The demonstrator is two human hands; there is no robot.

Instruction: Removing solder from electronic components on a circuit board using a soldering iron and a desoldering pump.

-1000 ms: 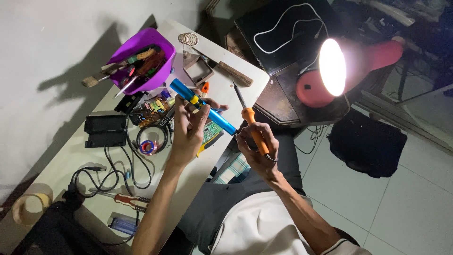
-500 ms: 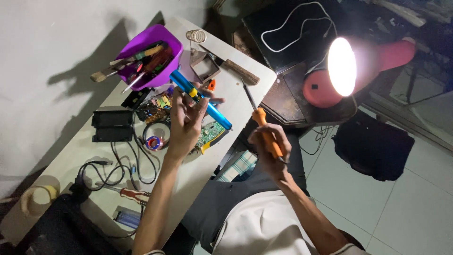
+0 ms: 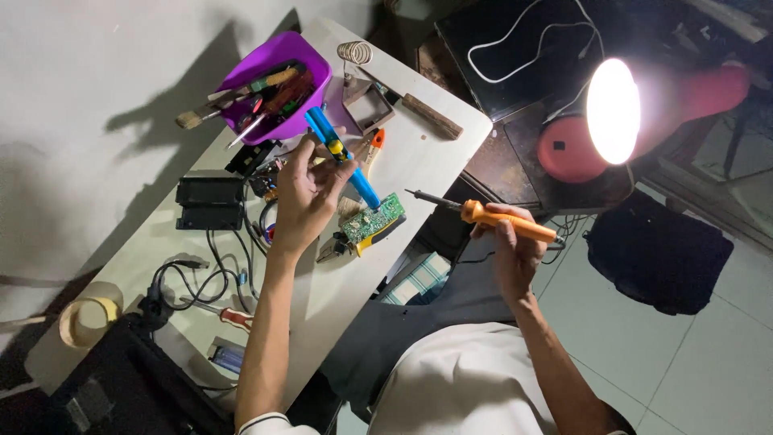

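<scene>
Above the white surface (image 3: 419, 153), your left hand (image 3: 302, 201) grips the blue cylindrical desoldering pump (image 3: 342, 157). Your right hand (image 3: 507, 242) clasps the orange-handled soldering iron (image 3: 483, 216), now lowered toward the green circuit board (image 3: 372, 220).

The left hand (image 3: 304, 201) held a blue tool (image 3: 342, 155) with yellow marks. The soldering iron (image 3: 506, 223) had an orange handle. The circuit board (image 3: 372, 219) was green, the tub (image 3: 276, 87) purple, the lamp (image 3: 636, 113) pinkish red, the table (image 3: 419, 157) white.

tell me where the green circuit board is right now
In the head view, the green circuit board lies on the table's near edge, just right of the left hand.
</scene>
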